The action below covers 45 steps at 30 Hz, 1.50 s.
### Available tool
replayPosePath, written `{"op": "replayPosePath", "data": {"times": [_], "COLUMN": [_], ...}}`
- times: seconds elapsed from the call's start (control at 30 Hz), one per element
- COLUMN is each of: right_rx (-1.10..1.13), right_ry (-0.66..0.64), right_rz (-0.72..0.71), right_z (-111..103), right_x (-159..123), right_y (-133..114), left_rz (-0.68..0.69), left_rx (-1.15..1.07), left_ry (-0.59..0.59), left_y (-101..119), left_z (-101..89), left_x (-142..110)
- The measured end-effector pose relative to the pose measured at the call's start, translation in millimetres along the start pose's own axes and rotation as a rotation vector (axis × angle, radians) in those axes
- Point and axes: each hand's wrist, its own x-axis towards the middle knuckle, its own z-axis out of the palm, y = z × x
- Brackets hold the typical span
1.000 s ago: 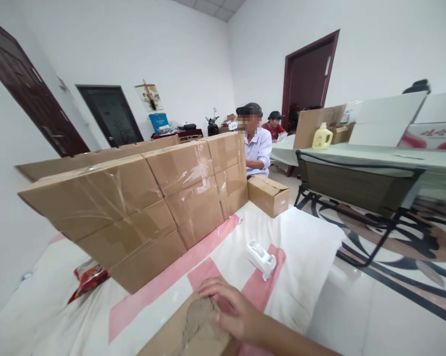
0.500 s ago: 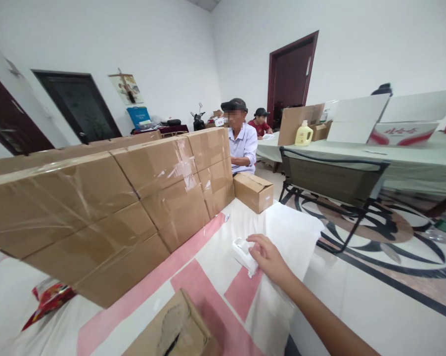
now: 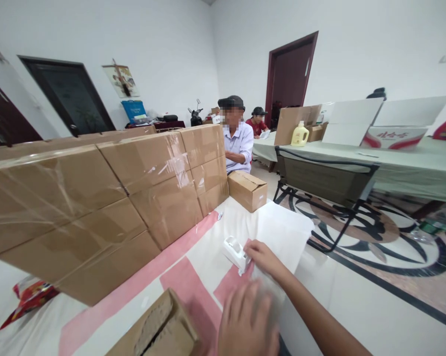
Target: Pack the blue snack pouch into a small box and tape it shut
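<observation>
A small white tape dispenser (image 3: 233,250) sits on the cloth-covered table (image 3: 245,217). My right hand (image 3: 262,256) has its fingers closed at the dispenser's near right end; the fingertips are partly hidden against it. My left hand (image 3: 247,319) is over the table's near edge, blurred by motion, its fingers stretched out and nothing visible in them. Left of it lies a cardboard box (image 3: 163,329) with a torn, dark slit in its top.
A wall of taped cardboard boxes (image 3: 163,207) stands along the left. Another box (image 3: 248,190) is at the table's far end, near a seated person (image 3: 238,143). A red packet (image 3: 29,299) lies at left; a folding chair (image 3: 323,180) stands at right.
My left hand has come into view from below. The right hand's fingers have closed in at the dispenser's end. The whole view has shifted slightly, with things appearing further left.
</observation>
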Motion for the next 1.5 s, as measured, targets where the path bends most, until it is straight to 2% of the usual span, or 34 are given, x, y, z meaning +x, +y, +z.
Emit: {"op": "replayPosePath", "data": {"times": [0.07, 0.13, 0.2, 0.27, 0.4, 0.6, 0.8, 0.9, 1.0, 1.23, 1.5], "right_rx": [0.035, 0.049, 0.039, 0.032, 0.039, 0.073, 0.080, 0.067, 0.138, 0.331, 0.419], "right_ry": [-0.035, -0.055, -0.056, -0.065, -0.055, 0.004, 0.144, 0.175, 0.135, 0.091, 0.078], "right_rz": [0.058, 0.098, 0.119, 0.131, 0.151, 0.132, -0.001, 0.036, 0.080, 0.121, 0.060], "right_z": [-0.3, -0.6, -0.8, -0.6, 3.1, 16.3, 5.9, 1.2, 4.6, 15.7, 17.7], "right_x": [3.9, 7.8, 11.1, 13.4, 16.4, 22.9, 9.9, -5.0, -14.1, -12.6, -19.7], "right_y": [-2.7, -5.1, -7.1, -8.4, -7.9, -10.5, -20.7, -14.0, -3.1, 12.5, 18.5], "left_rz": [-0.071, -0.165, -0.275, -0.346, -0.323, -0.307, -0.293, -0.288, -0.286, -0.317, -0.285], "left_rx": [0.039, 0.063, 0.061, 0.019, -0.056, -0.013, -0.005, 0.003, 0.003, -0.034, -0.009], "left_ry": [0.046, 0.029, -0.026, -0.059, 0.029, 0.150, 0.266, 0.274, 0.249, 0.221, 0.260], "left_y": [-17.1, -39.6, -60.7, -76.1, -89.2, -98.8, -104.0, -104.3, -104.9, -103.8, -105.3], "left_z": [26.1, 45.5, 58.9, 68.7, 82.5, 95.9, 106.5, 105.5, 102.6, 99.8, 103.1], "left_x": [34.9, 65.2, 84.8, 91.7, 84.8, 80.5, 80.8, 80.6, 80.6, 81.5, 79.9]}}
